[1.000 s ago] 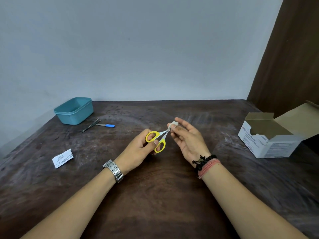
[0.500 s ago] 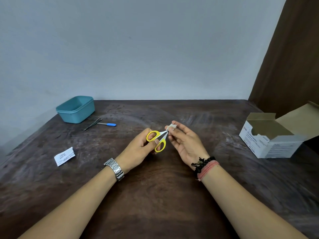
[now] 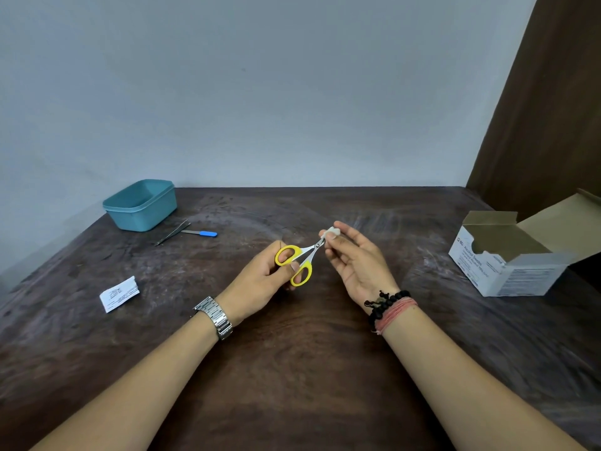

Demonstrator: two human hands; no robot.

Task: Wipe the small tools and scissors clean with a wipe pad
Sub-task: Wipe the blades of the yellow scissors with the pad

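Above dark table, right hand pinches wipe pad over scissors.

Yellow-handled scissors and white wipe pad, mid-table, above the surface.
Handles near-left, closed blades pointing far-right, tips buried in the folded pad. Far left, flat on the wood: dark tweezers touching a blue-handled tool.
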